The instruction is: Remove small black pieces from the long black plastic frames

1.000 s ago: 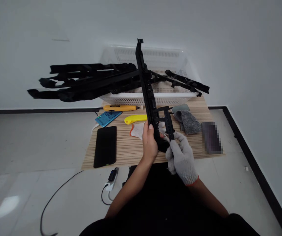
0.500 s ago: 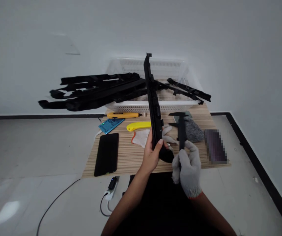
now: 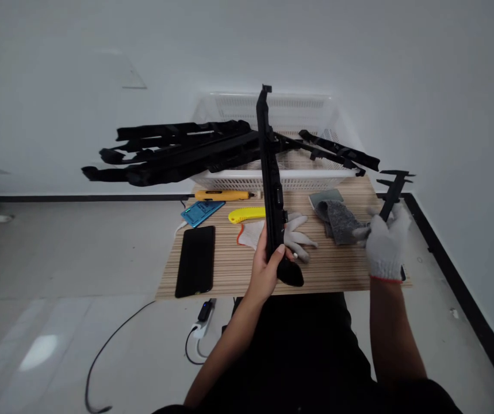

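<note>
My bare left hand (image 3: 267, 267) is closed around the lower part of a long black plastic trim strip (image 3: 270, 172), which stands tilted up over the table. In a white knit glove, my right hand (image 3: 385, 241) grips a dark caliper (image 3: 393, 194) with its jaws pointing up, at the table's right side. A grey cloth (image 3: 339, 221) lies just left of the right hand. Behind the strip, a second white glove (image 3: 301, 236) lies flat, partly hidden by the strip and my left hand. A yellow utility knife (image 3: 247, 214) rests beyond that glove.
A white plastic basket (image 3: 238, 181) at the back holds several black plastic strips (image 3: 177, 155) jutting past its sides. On the striped table (image 3: 238, 276) lie a yellow electric screwdriver (image 3: 221, 195), a blue device (image 3: 202, 213) and a black phone (image 3: 195, 261). A power strip (image 3: 202, 328) sits below.
My right hand has carried the caliper away from the strip to the right side of the table. My left hand still holds the strip in nearly the same place.
</note>
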`<state>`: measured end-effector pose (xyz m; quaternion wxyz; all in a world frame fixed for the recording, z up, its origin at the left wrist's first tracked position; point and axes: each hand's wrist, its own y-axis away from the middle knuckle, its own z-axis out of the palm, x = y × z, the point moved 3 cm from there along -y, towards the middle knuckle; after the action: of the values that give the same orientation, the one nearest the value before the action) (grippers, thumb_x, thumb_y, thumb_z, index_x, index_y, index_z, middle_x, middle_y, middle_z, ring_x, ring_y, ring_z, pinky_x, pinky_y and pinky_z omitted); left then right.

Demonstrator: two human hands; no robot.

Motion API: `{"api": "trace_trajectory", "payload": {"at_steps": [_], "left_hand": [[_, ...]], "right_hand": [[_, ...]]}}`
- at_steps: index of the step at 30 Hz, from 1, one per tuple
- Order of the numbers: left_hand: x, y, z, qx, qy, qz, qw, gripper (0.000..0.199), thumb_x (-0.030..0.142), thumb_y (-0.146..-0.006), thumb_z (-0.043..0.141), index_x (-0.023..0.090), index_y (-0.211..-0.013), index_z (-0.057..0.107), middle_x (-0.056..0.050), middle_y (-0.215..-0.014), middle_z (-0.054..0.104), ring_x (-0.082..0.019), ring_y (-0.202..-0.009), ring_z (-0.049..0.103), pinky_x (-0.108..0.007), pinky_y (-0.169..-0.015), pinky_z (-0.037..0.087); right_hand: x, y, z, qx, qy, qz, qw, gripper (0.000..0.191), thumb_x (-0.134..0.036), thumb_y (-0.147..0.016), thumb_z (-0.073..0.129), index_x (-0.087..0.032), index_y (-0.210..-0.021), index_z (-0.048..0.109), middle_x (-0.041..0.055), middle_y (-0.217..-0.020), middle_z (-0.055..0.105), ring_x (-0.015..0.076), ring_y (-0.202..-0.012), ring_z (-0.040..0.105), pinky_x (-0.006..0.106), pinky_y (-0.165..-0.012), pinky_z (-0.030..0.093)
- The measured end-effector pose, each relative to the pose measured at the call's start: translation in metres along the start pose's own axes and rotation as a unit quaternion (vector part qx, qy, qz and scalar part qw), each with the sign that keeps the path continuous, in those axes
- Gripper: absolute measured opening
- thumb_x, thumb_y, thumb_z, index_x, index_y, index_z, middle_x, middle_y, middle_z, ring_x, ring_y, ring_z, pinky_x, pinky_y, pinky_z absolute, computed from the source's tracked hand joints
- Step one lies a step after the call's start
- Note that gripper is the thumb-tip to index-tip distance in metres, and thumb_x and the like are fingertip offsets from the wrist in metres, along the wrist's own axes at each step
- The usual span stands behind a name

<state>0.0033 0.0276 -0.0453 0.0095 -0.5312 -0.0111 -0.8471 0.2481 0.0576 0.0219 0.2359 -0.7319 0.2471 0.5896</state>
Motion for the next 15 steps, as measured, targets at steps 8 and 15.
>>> {"api": "trace_trajectory", "payload": {"at_steps": [8, 15], "left_hand": [[0.001, 0.001, -0.001, -0.002, 0.020, -0.024, 1.000, 0.078, 0.050, -0.087, 0.079, 0.035, -0.155, 0.045, -0.011, -0.147, 0.064, -0.009, -0.068, 0.067, -0.024, -0.065, 0.058], [0.006, -0.002, -0.009, -0.027, -0.014, -0.029, 0.999, 0.076, 0.047, -0.082, 0.085, 0.029, -0.145, 0.047, -0.008, -0.117, 0.078, -0.006, -0.054, 0.060, -0.021, -0.056, 0.056]], "right_hand": [[0.016, -0.044, 0.018, -0.067, 0.137, 0.009, 0.988, 0.064, -0.021, -0.086, 0.052, -0.021, -0.150, 0.047, 0.0125, -0.128, 0.071, 0.0157, -0.064, 0.071, 0.028, -0.049, 0.055], [-0.024, -0.027, -0.007, -0.007, 0.288, -0.104, 0.952, 0.038, -0.042, -0.091, 0.059, -0.022, -0.121, 0.071, 0.0127, -0.121, 0.074, 0.0302, -0.113, 0.070, 0.054, -0.103, 0.055]]}}
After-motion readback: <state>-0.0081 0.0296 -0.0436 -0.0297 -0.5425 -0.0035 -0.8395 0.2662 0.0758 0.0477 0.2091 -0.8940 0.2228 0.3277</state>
